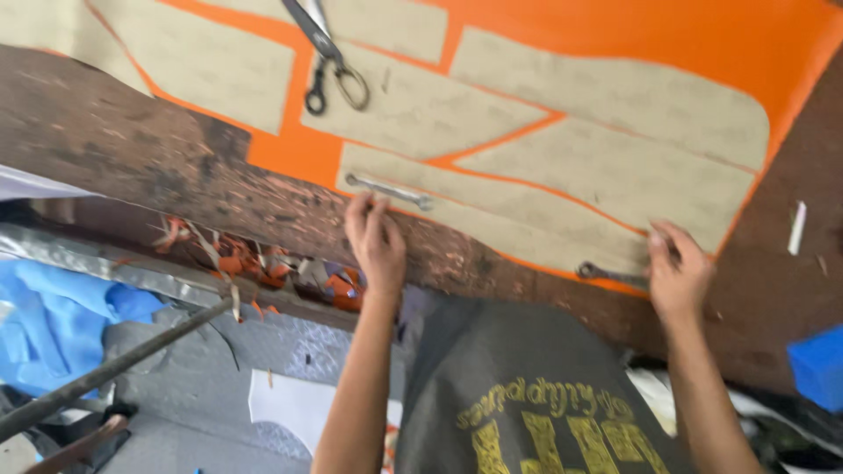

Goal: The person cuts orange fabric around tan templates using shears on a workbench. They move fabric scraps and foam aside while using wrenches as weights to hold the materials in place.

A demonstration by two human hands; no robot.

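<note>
An orange sheet (615,26) lies on a worn wooden table (132,149), covered by several tan pattern pieces (615,114). My left hand (376,241) rests at the table's near edge, fingertips touching the lower tan piece beside a metal wrench (391,190) that lies on it. My right hand (676,268) pinches the near right corner of the tan piece and orange sheet. A second wrench (610,275) lies just left of that hand. Scissors (329,54) lie at the far side on the patterns.
A white chalk stick (796,228) lies on the table at right. Orange and tan scraps (255,259) pile under the table edge. Blue cloth (53,320), a metal rod (105,373) and a blue object (821,364) are nearby.
</note>
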